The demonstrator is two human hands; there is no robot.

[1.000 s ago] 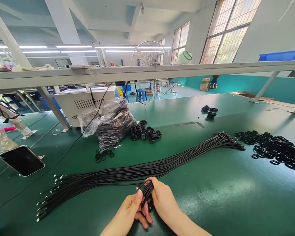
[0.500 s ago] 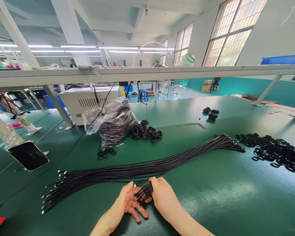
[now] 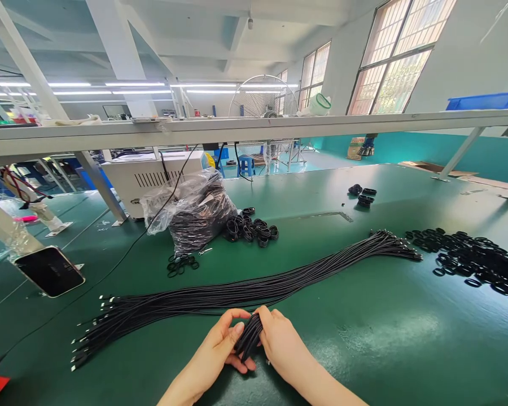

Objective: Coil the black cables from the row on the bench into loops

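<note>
A coiled black cable [image 3: 249,336] is between my two hands at the front of the table. My right hand [image 3: 281,341] grips the coil from the right, its thumb along the upper edge. My left hand [image 3: 220,341] wraps around the coil's left side, with the thumb on the near face and fingertips under it. A small metal plug end shows just below my right fingers. Right behind my hands, a long bundle of straight black cables [image 3: 237,290] stretches across the table, plug ends at both sides.
Black rings [image 3: 478,259] lie scattered at the right. Coiled cables [image 3: 254,228] are heaped beside a plastic bag [image 3: 203,217]. A few rings [image 3: 182,264] sit before the bag. A phone [image 3: 49,270] leans at the left. A shelf beam [image 3: 254,128] spans the table.
My left hand has gone from spread fingers to closing around the coil. The loose plug end by my left thumb no longer shows there, and the coil looks more tightly gathered.
</note>
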